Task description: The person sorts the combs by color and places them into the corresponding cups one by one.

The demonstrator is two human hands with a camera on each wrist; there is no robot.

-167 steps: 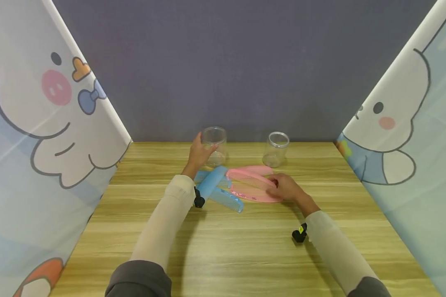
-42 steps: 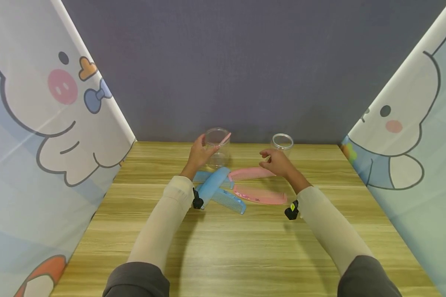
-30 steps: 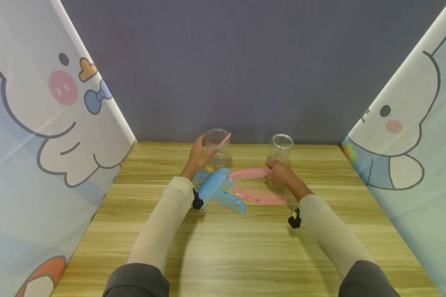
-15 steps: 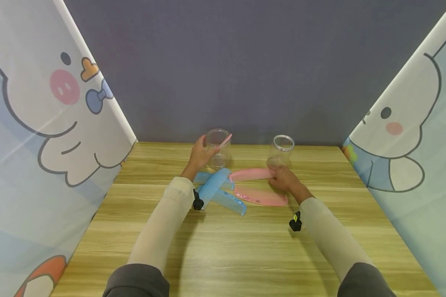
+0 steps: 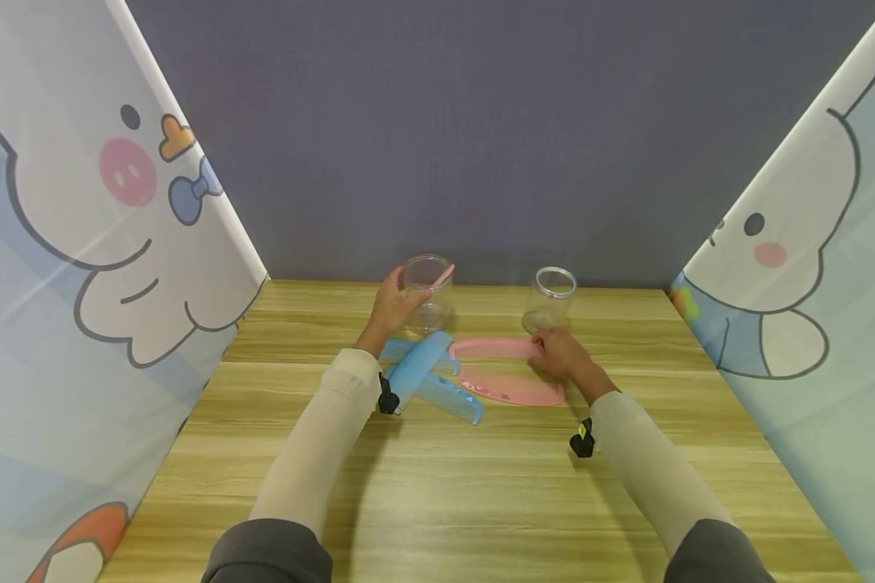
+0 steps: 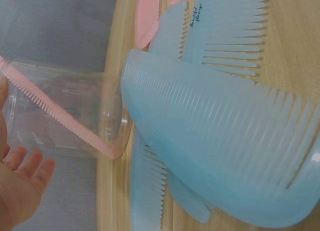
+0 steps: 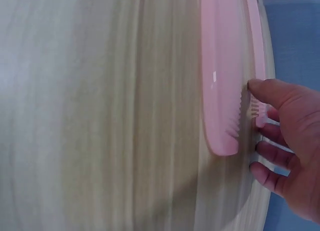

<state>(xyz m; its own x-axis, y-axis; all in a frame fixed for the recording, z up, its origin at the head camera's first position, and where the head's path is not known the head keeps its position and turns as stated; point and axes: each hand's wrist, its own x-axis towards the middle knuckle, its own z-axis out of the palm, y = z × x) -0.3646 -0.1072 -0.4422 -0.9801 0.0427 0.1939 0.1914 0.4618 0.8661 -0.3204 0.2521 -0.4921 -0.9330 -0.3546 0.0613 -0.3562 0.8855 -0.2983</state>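
Note:
My left hand holds the left clear jar from its left side, thumb across the front. Inside that jar a pink comb leans slantwise, one end at the rim and the other at the base. At the right, my right hand pinches the right end of the upper pink comb between thumb and fingers; in the right wrist view the thumb lies on its toothed side. A lower pink comb lies just nearer to me. Several blue combs overlap in a pile left of the pink ones.
A second clear jar with a silvery rim stands just beyond my right hand. Behind the wooden table rises a grey wall. Cartoon-printed panels flank both sides.
Since the earliest frame a pink comb has gone into the left jar. My right hand has come down from in front of the right jar onto the upper pink comb's end. My left hand stays put.

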